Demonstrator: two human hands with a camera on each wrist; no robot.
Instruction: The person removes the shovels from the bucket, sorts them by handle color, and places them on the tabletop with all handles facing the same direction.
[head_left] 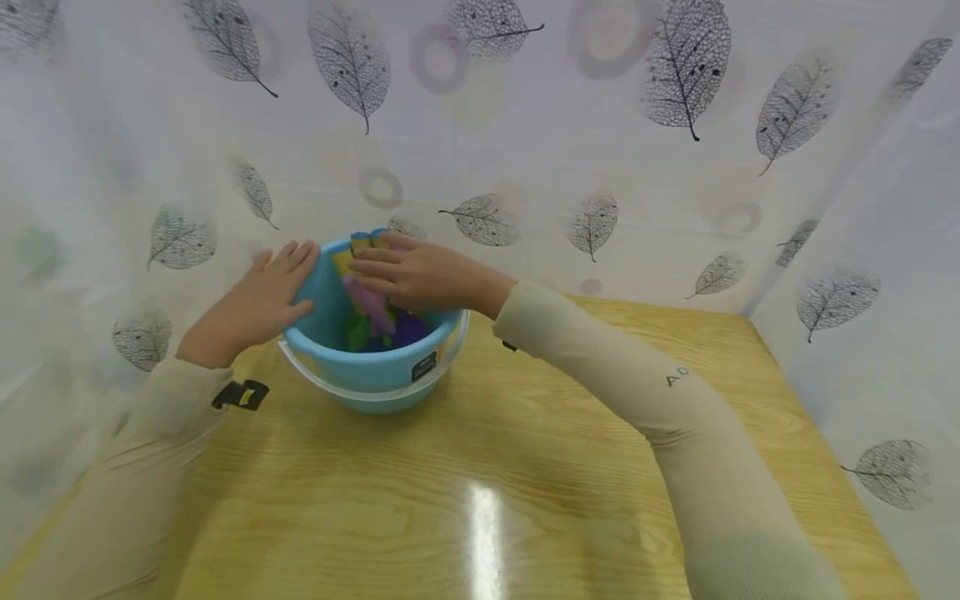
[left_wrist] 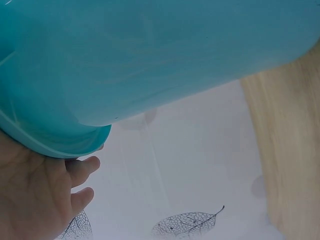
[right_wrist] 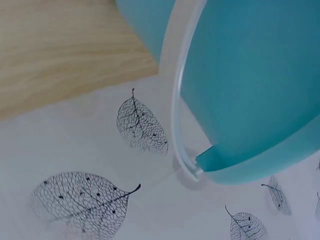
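A light blue bucket [head_left: 375, 364] stands upright toward the left of the table. Inside it lie a pink piece [head_left: 369, 300], a green piece [head_left: 358, 332], a purple piece [head_left: 410, 330] and yellow pieces with blue ends [head_left: 342, 257]. My left hand [head_left: 258, 302] rests at the bucket's left rim, fingers straight; the left wrist view shows the palm [left_wrist: 32, 192] against the rim's underside. Over the bucket's opening reaches my right hand [head_left: 431, 275], its fingers stretched out above the pieces and hiding some of them. The right wrist view catches only the bucket's wall [right_wrist: 250, 85], not the hand.
The bucket's white handle [head_left: 333, 389] hangs down at its front. Beneath is a wood-grain table [head_left: 555, 467] with a bright reflection near the front. White curtains [head_left: 540, 167] printed with dark leaves enclose the back and both sides.
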